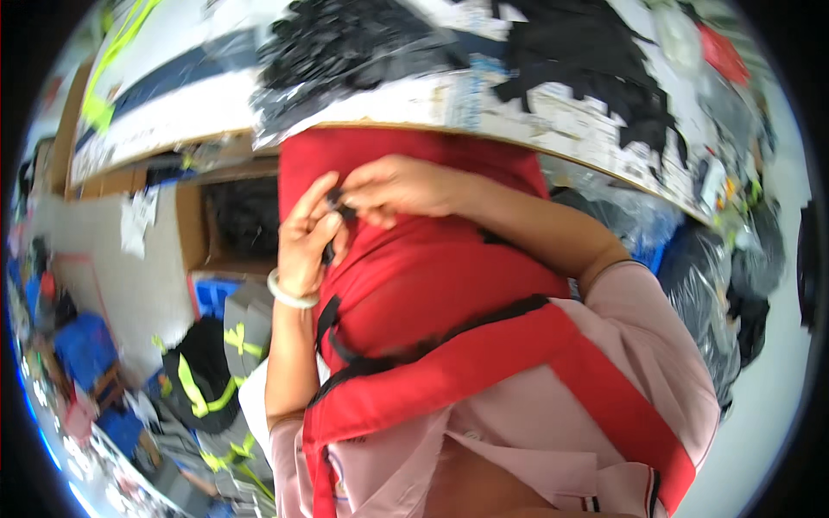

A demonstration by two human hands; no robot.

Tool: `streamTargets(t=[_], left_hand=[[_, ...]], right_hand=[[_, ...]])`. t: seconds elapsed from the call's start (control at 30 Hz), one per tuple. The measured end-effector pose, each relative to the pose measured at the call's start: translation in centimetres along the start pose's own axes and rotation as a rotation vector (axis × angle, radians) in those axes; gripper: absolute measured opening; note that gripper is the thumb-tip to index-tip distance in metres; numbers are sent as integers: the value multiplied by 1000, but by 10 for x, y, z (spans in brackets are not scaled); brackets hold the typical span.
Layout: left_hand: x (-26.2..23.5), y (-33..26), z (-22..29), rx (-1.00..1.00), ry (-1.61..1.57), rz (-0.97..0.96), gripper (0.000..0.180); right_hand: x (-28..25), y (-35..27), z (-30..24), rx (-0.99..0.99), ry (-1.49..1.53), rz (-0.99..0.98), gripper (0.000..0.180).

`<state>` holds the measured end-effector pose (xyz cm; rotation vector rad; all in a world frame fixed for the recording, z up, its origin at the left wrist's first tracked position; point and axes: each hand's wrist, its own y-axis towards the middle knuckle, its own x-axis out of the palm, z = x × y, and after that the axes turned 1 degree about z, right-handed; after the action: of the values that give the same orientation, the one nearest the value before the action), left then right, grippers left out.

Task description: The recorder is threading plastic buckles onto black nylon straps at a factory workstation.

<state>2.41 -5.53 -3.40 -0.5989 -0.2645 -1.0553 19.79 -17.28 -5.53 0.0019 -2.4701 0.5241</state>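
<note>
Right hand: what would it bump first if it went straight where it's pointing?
The right hand points toward the left hand, so it would probably meet the small black piece between them first; blur hides exactly how deep each lies.

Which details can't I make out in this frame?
- Small black item, head view: blurred and partly covered by the left hand and right hand; exact shape unclear.
- Cardboard box, head view: contents too dark to identify.
- Black pile on the worktable, head view: cut off by the upper edge.
</note>
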Motion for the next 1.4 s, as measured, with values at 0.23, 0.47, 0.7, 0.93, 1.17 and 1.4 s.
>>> streamTargets(t=[0.23,0.47,0.7,0.93,1.17,1.4], left_hand=[[12,35,-19,-128,-78,-46,13],[17,37,-22,-237,-142,-112,11],[16,41,-26,-190,-104,-117,11],[17,34,-17,-188,-81,70,12],[39,28,-5,-19,-54,87,12],[39,19,0,115,188,171,6]], right_hand=[[0,-41,-9,-146,-78,199,23],[-55,-132,-55,-499,-1420,989,22],[-132,-158,-37,-484,-1649,1168,31],[-70,-138,-86,-1035,-1577,1225,18],[40,-84,-68,-413,-783,466,15],[24,-52,-31,-181,-464,445,19]])
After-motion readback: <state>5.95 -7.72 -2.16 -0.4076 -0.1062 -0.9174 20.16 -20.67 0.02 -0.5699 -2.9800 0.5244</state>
